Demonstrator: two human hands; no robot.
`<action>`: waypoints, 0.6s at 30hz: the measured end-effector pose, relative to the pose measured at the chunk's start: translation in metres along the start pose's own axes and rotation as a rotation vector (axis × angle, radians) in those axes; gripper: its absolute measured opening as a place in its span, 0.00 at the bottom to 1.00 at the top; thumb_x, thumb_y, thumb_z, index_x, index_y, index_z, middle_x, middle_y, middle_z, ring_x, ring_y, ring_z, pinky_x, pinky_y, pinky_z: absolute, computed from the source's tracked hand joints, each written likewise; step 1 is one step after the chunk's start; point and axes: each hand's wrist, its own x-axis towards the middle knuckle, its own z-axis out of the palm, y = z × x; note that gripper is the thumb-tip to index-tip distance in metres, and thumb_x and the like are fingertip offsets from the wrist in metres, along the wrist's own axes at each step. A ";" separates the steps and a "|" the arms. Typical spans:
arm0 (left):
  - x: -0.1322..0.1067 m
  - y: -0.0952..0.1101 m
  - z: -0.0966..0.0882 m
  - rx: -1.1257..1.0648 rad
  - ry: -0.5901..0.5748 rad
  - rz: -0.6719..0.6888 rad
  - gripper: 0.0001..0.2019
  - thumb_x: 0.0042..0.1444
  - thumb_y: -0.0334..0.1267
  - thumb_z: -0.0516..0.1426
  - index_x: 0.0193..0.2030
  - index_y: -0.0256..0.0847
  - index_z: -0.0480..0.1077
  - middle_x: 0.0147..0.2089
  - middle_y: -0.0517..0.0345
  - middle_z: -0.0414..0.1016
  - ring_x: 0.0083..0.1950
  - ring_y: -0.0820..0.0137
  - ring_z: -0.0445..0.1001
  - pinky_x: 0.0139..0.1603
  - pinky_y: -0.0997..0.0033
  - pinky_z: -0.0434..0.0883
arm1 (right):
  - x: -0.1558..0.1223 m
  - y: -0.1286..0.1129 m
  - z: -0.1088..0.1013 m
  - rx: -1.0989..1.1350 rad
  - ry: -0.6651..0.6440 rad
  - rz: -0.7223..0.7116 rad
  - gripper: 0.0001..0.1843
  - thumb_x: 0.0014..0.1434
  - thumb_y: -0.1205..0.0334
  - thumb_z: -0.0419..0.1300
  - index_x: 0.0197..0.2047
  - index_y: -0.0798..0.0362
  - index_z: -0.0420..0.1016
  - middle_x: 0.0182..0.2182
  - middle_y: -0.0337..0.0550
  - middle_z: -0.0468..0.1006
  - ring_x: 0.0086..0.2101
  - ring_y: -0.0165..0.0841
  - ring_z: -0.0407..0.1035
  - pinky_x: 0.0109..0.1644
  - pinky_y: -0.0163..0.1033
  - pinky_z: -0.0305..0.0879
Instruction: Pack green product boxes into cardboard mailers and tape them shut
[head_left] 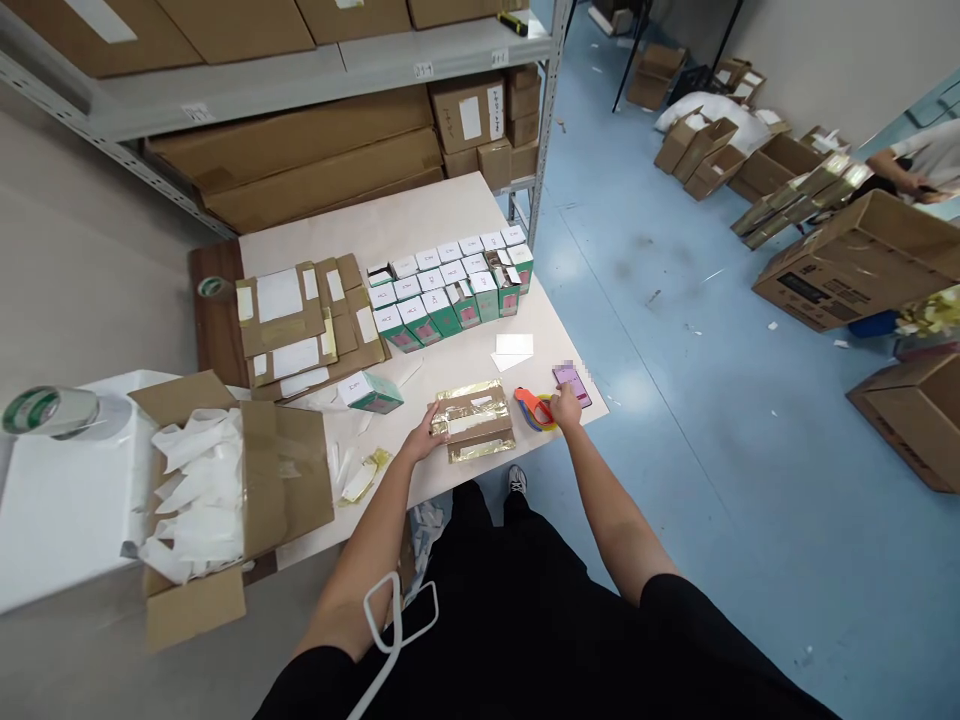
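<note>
While the left hand (425,438) grips the cardboard (476,420), the right hand (566,407), hold unclear, could sweep the phone (576,385) off the table (454,362).

Shelf tags (424,70), box tops (388,319) — lettering too small to read

Black top (517,620), short black sleeves (664,602), dark trousers (471,505), grey-white shoe (517,479). Left hand (425,436) and right hand (566,406) bare. White looped tubing (397,640) across top's left side.
</note>
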 end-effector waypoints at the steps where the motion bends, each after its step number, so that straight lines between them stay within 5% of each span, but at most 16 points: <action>1: 0.000 -0.001 0.001 -0.015 -0.004 0.004 0.57 0.47 0.48 0.72 0.81 0.53 0.48 0.77 0.53 0.62 0.72 0.47 0.69 0.69 0.58 0.66 | -0.008 -0.010 0.003 0.016 0.015 -0.024 0.21 0.70 0.64 0.48 0.63 0.52 0.66 0.58 0.51 0.77 0.46 0.38 0.73 0.45 0.38 0.64; 9: -0.010 0.008 0.024 -0.207 0.025 0.105 0.56 0.56 0.53 0.67 0.83 0.49 0.39 0.84 0.49 0.40 0.81 0.54 0.49 0.75 0.62 0.58 | -0.071 -0.091 0.061 0.026 -0.229 -0.117 0.27 0.72 0.41 0.51 0.56 0.56 0.73 0.49 0.58 0.82 0.49 0.47 0.76 0.46 0.40 0.65; 12: -0.013 0.022 0.044 -0.166 0.181 0.023 0.49 0.65 0.58 0.58 0.83 0.48 0.34 0.84 0.47 0.41 0.81 0.52 0.49 0.76 0.56 0.57 | -0.068 -0.095 0.066 -0.004 -0.180 -0.082 0.27 0.70 0.41 0.55 0.56 0.57 0.70 0.51 0.61 0.80 0.49 0.47 0.75 0.46 0.41 0.65; 15: -0.015 0.034 0.063 -0.122 0.359 -0.098 0.44 0.70 0.58 0.51 0.83 0.49 0.33 0.81 0.46 0.52 0.78 0.51 0.57 0.72 0.53 0.61 | -0.053 -0.090 0.060 0.003 -0.200 -0.105 0.24 0.66 0.42 0.61 0.52 0.54 0.70 0.46 0.53 0.80 0.44 0.43 0.74 0.43 0.39 0.64; 18: -0.016 0.036 0.071 -0.136 0.412 -0.125 0.43 0.70 0.56 0.50 0.83 0.51 0.31 0.81 0.50 0.53 0.76 0.51 0.61 0.70 0.54 0.64 | -0.042 -0.085 0.056 -0.008 -0.227 -0.163 0.20 0.64 0.43 0.62 0.45 0.51 0.68 0.38 0.45 0.78 0.38 0.39 0.72 0.40 0.37 0.62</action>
